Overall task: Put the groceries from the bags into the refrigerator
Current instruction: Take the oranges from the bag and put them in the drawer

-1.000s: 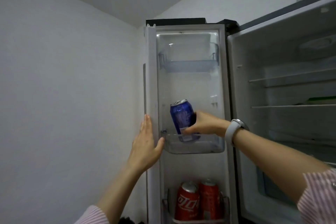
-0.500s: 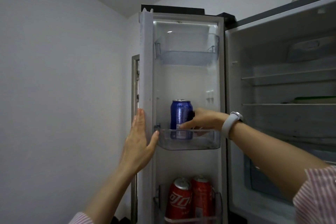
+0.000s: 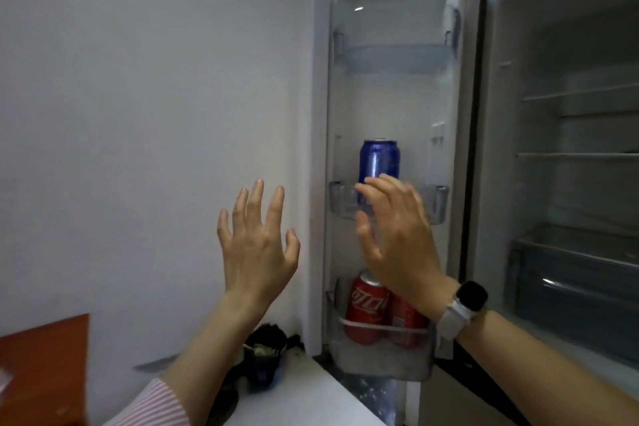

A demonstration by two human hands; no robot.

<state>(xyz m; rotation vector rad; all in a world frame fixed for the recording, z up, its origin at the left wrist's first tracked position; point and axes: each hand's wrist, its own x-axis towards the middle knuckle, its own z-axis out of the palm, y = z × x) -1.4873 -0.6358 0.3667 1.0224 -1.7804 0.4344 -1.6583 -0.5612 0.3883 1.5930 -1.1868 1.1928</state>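
Blue can (image 3: 379, 160) upright in the middle door shelf (image 3: 438, 204) of the open refrigerator (image 3: 567, 121).
Both hands hold nothing: the left hand (image 3: 257, 245) is raised with fingers spread beside the door edge; the right hand (image 3: 401, 239), fingers spread too, is in front of the shelf. 2 red cans (image 3: 368, 311) stand in the bottom shelf.

A blue drink can (image 3: 379, 160) is standing upright in the middle clear door bin (image 3: 438, 202) of the open refrigerator door (image 3: 397, 107), toward the bin's left side, its lower part showing through the plastic. Two red cola cans (image 3: 368, 306) are standing upright side by side, touching, in the lowest door bin behind its white rail. The refrigerator interior (image 3: 570, 135) is standing open, its wire-edged shelves showing.
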